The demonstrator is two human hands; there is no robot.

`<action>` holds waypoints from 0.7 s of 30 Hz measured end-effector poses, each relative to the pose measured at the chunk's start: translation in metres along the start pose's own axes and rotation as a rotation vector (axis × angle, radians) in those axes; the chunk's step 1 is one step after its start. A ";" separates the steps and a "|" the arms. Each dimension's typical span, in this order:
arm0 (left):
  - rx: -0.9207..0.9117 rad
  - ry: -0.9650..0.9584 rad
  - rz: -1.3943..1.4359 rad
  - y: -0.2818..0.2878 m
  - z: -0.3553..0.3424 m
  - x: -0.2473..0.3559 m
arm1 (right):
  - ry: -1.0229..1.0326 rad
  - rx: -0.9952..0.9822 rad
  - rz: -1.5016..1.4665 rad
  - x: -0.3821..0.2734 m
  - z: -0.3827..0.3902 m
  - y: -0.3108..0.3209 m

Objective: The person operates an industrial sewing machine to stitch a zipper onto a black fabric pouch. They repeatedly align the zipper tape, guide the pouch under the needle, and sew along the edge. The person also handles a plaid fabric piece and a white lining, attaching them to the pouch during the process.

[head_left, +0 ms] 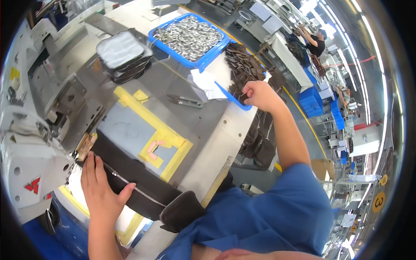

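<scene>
A dark panel (125, 169) with a silver-toothed zipper (138, 188) lies on the sewing machine bed, one end by the machine's needle area. Spread flat over that end, my left hand (98, 187) presses it with fingers pointing at the needle area and thumb beside the zipper. The panel's near end (182, 211) folds over at the table edge, close to my body. Out to the right, my right hand (261, 96) is closed in a pinch at the edge of a pile of small dark brown pieces (242, 63). What its fingertips hold is hidden.
The sewing machine (30, 167) stands at left. Yellow tape (149, 119) borders a grey plate. Thread snips (185, 101), stacked dark pieces (123, 54) and a blue tray (171, 53) of metal parts lie beyond. Dark bundles (259, 143) hang off the right edge. Another person (317, 43) works far off.
</scene>
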State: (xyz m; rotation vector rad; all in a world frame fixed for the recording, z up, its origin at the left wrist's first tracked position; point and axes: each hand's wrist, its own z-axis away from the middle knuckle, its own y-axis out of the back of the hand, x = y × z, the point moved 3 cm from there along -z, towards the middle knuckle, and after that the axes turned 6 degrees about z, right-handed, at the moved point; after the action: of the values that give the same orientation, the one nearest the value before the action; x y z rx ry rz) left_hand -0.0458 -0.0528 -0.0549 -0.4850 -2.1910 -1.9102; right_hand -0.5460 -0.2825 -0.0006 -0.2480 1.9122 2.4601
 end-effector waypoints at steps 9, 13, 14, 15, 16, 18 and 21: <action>0.090 -0.121 0.063 0.011 0.005 0.004 | 0.264 0.146 -0.490 -0.108 -0.005 0.009; 0.086 -0.177 0.062 0.010 0.011 0.006 | 0.935 0.202 -0.347 -0.250 0.008 -0.007; 0.089 -0.178 0.069 0.010 0.012 0.005 | 1.011 0.192 -0.345 -0.281 0.011 -0.014; 0.092 -0.184 0.078 0.010 0.012 0.004 | 1.083 0.183 -0.341 -0.308 0.014 -0.020; 0.094 -0.197 0.089 0.010 0.011 0.004 | 1.152 0.230 -0.307 -0.331 0.017 -0.030; 0.100 -0.206 0.083 0.009 0.012 0.003 | 1.290 0.287 -0.263 -0.367 0.019 -0.050; 0.102 -0.212 0.064 0.009 0.012 0.003 | 1.423 0.335 -0.172 -0.396 0.019 -0.074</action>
State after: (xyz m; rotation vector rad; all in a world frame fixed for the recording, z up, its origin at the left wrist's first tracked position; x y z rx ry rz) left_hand -0.0444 -0.0397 -0.0473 -0.7610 -2.3554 -1.7769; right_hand -0.1495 -0.2120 -0.0142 -2.4621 2.2870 1.7474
